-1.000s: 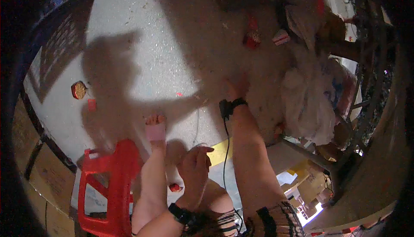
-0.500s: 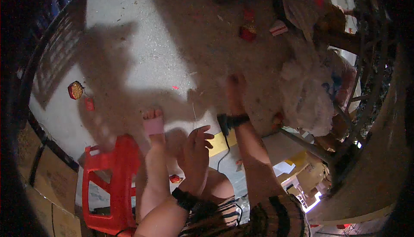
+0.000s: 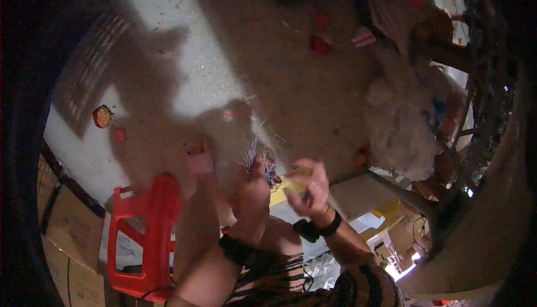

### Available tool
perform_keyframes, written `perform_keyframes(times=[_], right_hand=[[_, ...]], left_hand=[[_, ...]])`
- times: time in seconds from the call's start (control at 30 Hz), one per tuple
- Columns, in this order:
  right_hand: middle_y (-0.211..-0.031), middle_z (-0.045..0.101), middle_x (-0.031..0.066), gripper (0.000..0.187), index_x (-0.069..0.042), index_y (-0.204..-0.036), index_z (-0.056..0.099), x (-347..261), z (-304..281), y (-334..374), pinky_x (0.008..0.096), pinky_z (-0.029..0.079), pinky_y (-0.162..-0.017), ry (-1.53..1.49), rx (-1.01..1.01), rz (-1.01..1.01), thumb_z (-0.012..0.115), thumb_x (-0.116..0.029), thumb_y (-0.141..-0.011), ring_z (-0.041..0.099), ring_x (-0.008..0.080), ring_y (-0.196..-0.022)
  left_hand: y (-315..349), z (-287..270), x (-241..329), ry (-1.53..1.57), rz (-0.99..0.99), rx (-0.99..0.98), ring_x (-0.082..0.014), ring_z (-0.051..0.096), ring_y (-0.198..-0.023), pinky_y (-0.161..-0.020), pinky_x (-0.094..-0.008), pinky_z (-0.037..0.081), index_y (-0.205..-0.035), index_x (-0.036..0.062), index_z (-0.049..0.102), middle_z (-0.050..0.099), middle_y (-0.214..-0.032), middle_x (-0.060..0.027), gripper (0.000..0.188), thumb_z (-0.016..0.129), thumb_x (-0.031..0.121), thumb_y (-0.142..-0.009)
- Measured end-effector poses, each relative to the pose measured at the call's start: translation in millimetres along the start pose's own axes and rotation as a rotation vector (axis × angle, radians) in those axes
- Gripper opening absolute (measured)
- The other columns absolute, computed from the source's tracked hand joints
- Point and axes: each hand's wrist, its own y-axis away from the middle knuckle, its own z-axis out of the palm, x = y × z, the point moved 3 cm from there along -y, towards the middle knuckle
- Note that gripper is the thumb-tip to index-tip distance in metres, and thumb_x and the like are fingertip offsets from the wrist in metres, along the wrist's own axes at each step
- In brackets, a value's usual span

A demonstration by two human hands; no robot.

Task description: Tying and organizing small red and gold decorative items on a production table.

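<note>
My left hand [image 3: 253, 195] is closed around a tangled bunch of thin whitish strings [image 3: 267, 164], whose loose ends stick out above the fingers. Small dark bits show among the strings, too blurred to make out. Close by on the right is my right hand [image 3: 311, 188], smeared slightly by motion. Its fingers are curved and apart, with nothing visible between them. Both wrists wear black bands. Behind and between the hands lies a yellow sheet [image 3: 278, 194].
A red plastic stool [image 3: 150, 234] stands at left beside brown cartons [image 3: 72, 231]. Red-and-gold pieces [image 3: 103, 117] and a red piece [image 3: 321, 45] lie on the floor. Right are a clear plastic bag [image 3: 397, 133], metal legs [image 3: 403, 192] and an open carton [image 3: 400, 226].
My right hand has come back from far forward to beside my left hand. A bunch of strings now shows at my left hand, where only one thin strand showed before.
</note>
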Motion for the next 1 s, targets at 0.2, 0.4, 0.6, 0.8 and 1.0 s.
perform_keyframes(times=[0.2,0.4,0.6,0.8,1.0], right_hand=[[-0.110,0.054,0.0212,0.041,0.002,-0.109,0.053,219.2,59.2,-59.6,0.0410,0.041,-0.089,0.360,-0.036,0.307,0.063,-0.020,-0.076,0.052,0.0339,-0.101],[-0.112,0.052,0.0264,0.045,0.003,-0.113,0.051,207.9,102.0,-141.2,0.0427,0.040,-0.090,0.410,0.246,0.262,0.062,-0.022,-0.078,0.051,0.0385,-0.103],[-0.095,0.059,0.0238,0.032,0.000,-0.100,0.057,303.2,114.6,-137.8,0.0436,0.044,-0.078,0.437,-0.034,0.143,0.063,-0.022,-0.077,0.056,0.0392,-0.089],[-0.079,0.060,0.0177,0.015,-0.001,-0.084,0.059,235.9,159.1,-178.0,0.0381,0.045,-0.064,0.228,-0.221,-0.067,0.062,-0.013,-0.077,0.059,0.0292,-0.073],[-0.080,0.059,0.0136,0.014,-0.002,-0.088,0.057,175.6,69.5,-180.3,0.0338,0.046,-0.068,-0.016,-0.216,0.100,0.062,-0.013,-0.081,0.057,0.0241,-0.075]], left_hand=[[28.2,6.5,66.0,-0.026,-0.374,-0.024,-0.0153,0.060,-0.076,-0.080,-0.0300,0.042,-0.107,0.0098,0.060,0.065,-0.085,-0.0042,0.047,0.038,0.049,-0.093],[28.0,19.8,32.8,0.061,-0.141,-0.168,-0.0157,0.062,-0.082,-0.084,-0.0303,0.042,-0.113,0.0102,0.057,0.066,-0.091,-0.0044,0.046,0.040,0.047,-0.092],[23.3,36.6,43.4,0.175,-0.096,-0.341,-0.0139,0.061,-0.077,-0.070,-0.0292,0.048,-0.108,0.0061,0.057,0.064,-0.086,-0.0056,0.039,0.044,0.040,-0.094],[29.7,34.0,66.7,0.466,-0.021,-0.174,-0.0096,0.050,-0.059,-0.053,-0.0246,0.041,-0.092,0.0039,0.061,0.057,-0.071,-0.0027,0.029,0.047,0.029,-0.094],[11.6,58.3,43.5,0.563,-0.050,-0.191,-0.0107,0.049,-0.056,-0.053,-0.0250,0.041,-0.091,0.0028,0.060,0.058,-0.072,-0.0039,0.028,0.046,0.027,-0.094]])
